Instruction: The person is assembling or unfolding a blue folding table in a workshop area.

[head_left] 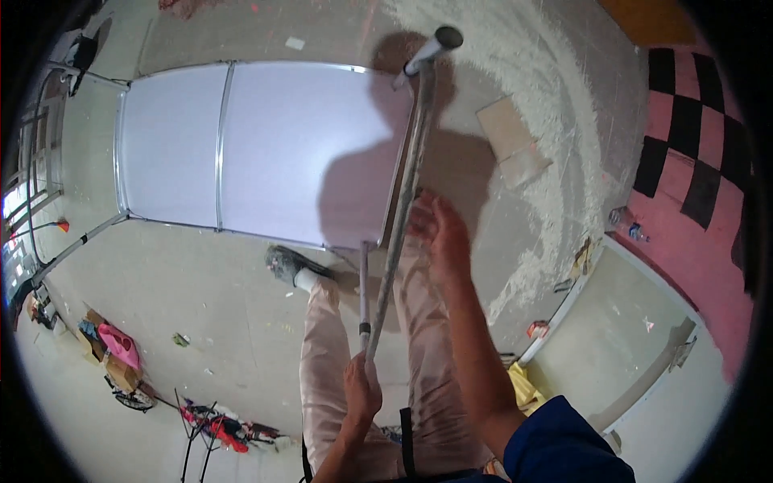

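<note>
Grey metal bar runs near to far, gripped at its near end

The metal bar lies with its long axis from near to far, leaning slightly right at the far end, just beyond the right edge of a white panel. Its surface is dull grey and blotched; a short tube with a dark open end crosses its far tip. The person's left hand is closed around the near end, where a thinner pole meets it. The right hand is beside the bar's middle, fingers partly curled; whether they grip it cannot be told. A shoe stands close to the panel's near edge. Flattened cardboard and white powder lie to the right.
</note>
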`<move>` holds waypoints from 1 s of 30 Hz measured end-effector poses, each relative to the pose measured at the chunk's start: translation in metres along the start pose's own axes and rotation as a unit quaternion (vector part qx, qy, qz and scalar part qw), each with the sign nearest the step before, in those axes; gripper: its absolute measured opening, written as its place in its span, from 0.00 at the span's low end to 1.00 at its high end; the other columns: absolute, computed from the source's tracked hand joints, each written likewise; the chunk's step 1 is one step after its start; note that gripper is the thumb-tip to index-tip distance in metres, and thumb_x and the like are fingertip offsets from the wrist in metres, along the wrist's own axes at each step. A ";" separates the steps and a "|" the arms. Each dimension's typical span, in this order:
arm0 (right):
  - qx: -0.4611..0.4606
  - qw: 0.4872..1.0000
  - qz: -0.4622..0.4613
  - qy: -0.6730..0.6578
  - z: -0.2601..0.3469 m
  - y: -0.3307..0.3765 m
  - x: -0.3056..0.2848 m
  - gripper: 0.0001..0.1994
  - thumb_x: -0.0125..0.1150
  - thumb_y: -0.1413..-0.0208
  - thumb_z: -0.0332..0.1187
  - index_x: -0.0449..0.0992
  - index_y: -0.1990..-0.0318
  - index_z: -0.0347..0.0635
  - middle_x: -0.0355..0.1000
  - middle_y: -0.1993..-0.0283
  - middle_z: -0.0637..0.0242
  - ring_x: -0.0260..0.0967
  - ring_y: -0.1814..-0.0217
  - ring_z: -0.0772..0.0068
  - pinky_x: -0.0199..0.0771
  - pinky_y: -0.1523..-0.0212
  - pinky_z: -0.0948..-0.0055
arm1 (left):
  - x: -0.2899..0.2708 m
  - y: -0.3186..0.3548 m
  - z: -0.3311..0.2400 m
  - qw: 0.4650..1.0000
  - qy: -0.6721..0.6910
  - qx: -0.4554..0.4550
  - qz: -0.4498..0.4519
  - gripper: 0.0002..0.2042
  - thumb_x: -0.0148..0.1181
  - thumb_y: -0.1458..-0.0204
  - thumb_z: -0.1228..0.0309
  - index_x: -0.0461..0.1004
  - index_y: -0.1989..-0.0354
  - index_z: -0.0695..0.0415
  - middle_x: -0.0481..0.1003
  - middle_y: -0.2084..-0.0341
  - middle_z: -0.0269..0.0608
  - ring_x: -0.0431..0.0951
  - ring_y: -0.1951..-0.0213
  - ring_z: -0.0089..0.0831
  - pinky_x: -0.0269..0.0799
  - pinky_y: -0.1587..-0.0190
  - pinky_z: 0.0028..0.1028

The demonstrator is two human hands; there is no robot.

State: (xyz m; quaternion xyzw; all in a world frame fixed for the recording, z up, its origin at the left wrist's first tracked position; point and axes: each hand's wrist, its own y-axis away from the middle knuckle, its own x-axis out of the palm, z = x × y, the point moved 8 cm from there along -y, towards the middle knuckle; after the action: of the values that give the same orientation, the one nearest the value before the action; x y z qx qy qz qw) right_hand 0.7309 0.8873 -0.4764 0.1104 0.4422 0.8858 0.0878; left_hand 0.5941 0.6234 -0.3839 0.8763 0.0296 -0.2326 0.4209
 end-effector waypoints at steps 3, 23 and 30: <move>-0.218 0.973 0.004 0.079 0.119 -0.025 0.016 0.20 0.47 0.37 0.42 0.67 0.43 0.41 0.67 0.45 0.62 0.71 0.47 0.67 0.75 0.53 0.69 | -0.002 -0.002 0.000 1.000 0.019 -0.020 0.013 0.10 0.44 0.41 0.71 0.68 0.59 0.66 0.71 0.66 0.58 0.70 0.60 0.56 0.64 0.58 0.47; -0.429 0.718 0.083 0.542 0.112 -0.243 0.093 0.23 0.65 0.48 0.26 0.66 0.44 0.36 0.70 0.46 0.56 0.69 0.43 0.64 0.74 0.47 0.71 | 0.000 -0.011 0.009 0.996 0.088 0.026 0.005 0.07 0.53 0.47 0.72 0.70 0.63 0.61 0.72 0.68 0.46 0.71 0.62 0.45 0.62 0.55 0.41; -0.468 0.681 0.118 0.550 0.108 -0.252 0.090 0.17 0.63 0.46 0.30 0.70 0.50 0.37 0.74 0.52 0.56 0.74 0.50 0.63 0.76 0.52 0.69 | 0.003 -0.010 0.013 0.996 0.081 0.041 -0.025 0.09 0.56 0.52 0.72 0.70 0.63 0.61 0.72 0.67 0.46 0.71 0.60 0.46 0.62 0.52 0.41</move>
State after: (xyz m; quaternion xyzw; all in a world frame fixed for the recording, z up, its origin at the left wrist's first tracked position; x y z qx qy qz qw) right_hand 0.6889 1.1417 -0.6050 -0.4012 -0.0780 0.8815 -0.2366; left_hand 0.5898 0.6198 -0.3992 0.9078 0.0756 -0.1721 0.3749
